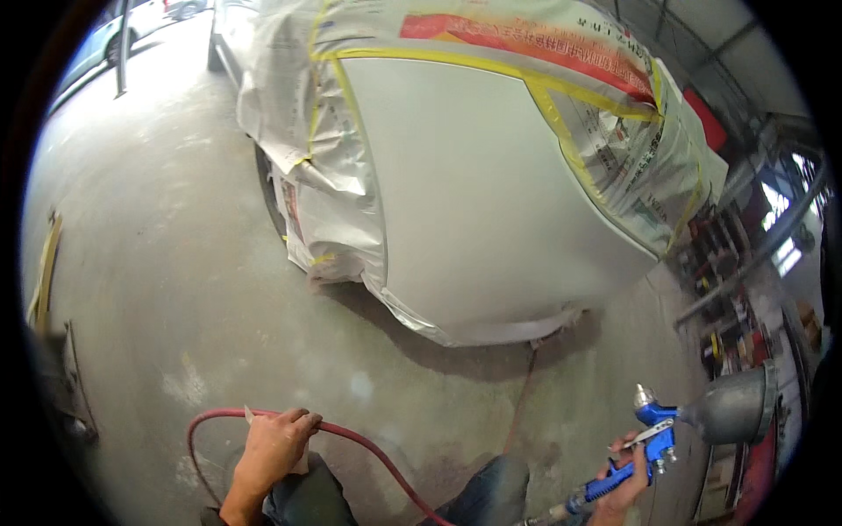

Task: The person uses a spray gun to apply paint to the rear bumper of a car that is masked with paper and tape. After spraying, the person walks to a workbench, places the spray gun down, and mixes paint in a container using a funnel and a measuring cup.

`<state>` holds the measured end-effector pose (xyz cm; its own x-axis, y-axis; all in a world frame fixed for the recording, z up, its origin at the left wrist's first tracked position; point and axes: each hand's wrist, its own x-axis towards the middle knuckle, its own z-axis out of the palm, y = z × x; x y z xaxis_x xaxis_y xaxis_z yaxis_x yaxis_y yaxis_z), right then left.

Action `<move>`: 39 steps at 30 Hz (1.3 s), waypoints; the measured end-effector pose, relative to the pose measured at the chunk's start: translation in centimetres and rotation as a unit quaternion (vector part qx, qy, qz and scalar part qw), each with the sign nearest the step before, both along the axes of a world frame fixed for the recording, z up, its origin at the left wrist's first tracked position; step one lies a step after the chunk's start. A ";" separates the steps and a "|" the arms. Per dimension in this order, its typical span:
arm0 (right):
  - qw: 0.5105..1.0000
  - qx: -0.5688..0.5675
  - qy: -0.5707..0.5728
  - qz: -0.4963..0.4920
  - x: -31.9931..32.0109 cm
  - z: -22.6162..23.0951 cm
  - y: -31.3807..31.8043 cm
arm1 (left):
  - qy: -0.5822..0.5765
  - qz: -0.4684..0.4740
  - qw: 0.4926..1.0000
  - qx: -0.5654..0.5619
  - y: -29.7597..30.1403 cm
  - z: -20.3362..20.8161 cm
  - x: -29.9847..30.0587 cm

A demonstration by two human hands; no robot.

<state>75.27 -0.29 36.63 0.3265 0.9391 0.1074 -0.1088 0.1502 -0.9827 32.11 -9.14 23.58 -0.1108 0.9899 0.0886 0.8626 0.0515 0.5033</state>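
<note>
Right hand (621,491) on a blue spray gun (660,443), left hand (276,445) on a red hose (386,463), before a masked car panel (482,193).
The spray gun is at the near right, nozzle pointing away toward the far side, its grey cup (728,408) jutting right; the right hand's fingers wrap its handle and trigger, though how far the trigger is pressed I cannot tell. At the near left, the left hand closes narrowly around the hose, with a pale piece of something beneath the palm; the hose loops left and runs right to the near edge. Printed paper (338,215) and yellow tape (430,59) border the pale panel, well apart from both hands.
</note>
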 end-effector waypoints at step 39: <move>0.945 -0.241 -0.016 -0.219 1.9 30.0 -19.3 | -0.174 0.207 0.943 -0.191 -17.3 31.1 -5.5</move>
<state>77.16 -19.54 66.59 0.6989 0.6576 -0.2814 -0.1082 -0.2918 -0.9504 26.60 -26.47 54.72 -0.4516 0.8072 -0.3800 0.5141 0.5836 0.6286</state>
